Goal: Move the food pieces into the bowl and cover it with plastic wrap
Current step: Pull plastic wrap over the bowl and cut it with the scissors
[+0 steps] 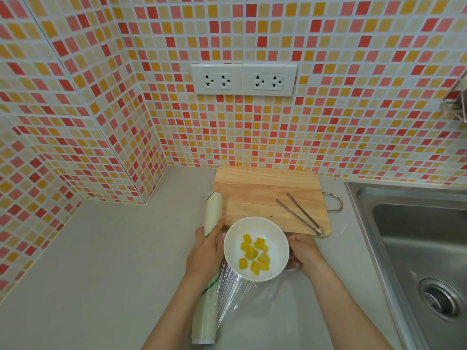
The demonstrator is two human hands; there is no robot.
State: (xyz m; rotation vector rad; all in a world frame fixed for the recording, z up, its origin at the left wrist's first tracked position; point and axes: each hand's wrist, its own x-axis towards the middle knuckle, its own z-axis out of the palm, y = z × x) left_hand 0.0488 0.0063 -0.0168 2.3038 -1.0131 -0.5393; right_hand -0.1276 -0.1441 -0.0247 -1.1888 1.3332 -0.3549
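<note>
A white bowl (233, 251) stands on the grey counter and holds several yellow food pieces (254, 253). A long roll of plastic wrap (211, 218) lies to the bowl's left. My left hand (206, 251) grips the roll at its middle. A clear sheet of wrap (242, 299) runs from the roll across the counter under and near the bowl. My right hand (304, 252) is at the bowl's right side and pinches the sheet's edge. Whether the sheet covers the bowl's top, I cannot tell.
A wooden cutting board (262, 193) lies behind the bowl with metal tongs (300, 213) on its right part. A steel sink (414, 238) is at the right. Tiled walls with two socket plates (243, 79) close the back and left.
</note>
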